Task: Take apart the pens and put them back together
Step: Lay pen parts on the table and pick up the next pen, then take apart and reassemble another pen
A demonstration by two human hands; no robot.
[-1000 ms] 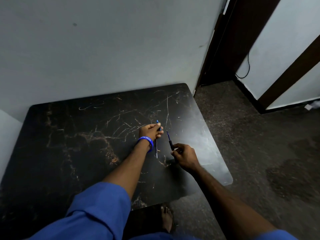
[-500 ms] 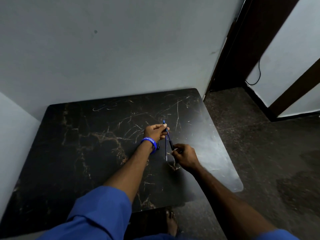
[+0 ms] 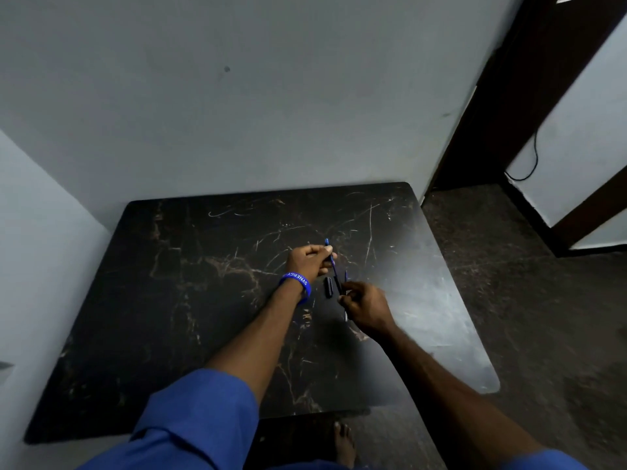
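Pen barrel (image 3: pixel 328 253) is pinched in the left hand (image 3: pixel 308 262) above the table (image 3: pixel 203 300); a thin refill (image 3: pixel 345 283) is pinched by the right hand (image 3: pixel 364 305). Both should be aligned end to end before the refill is slid in. A dark cap (image 3: pixel 327 287) is left lying between the hands.

Two hands are seen, left (image 3: pixel 307 262) and right (image 3: pixel 364 305). One blue pen barrel (image 3: pixel 329 254), one black cap (image 3: pixel 328 287), one wristband (image 3: pixel 296 283) and one desk (image 3: pixel 169 300) are counted.
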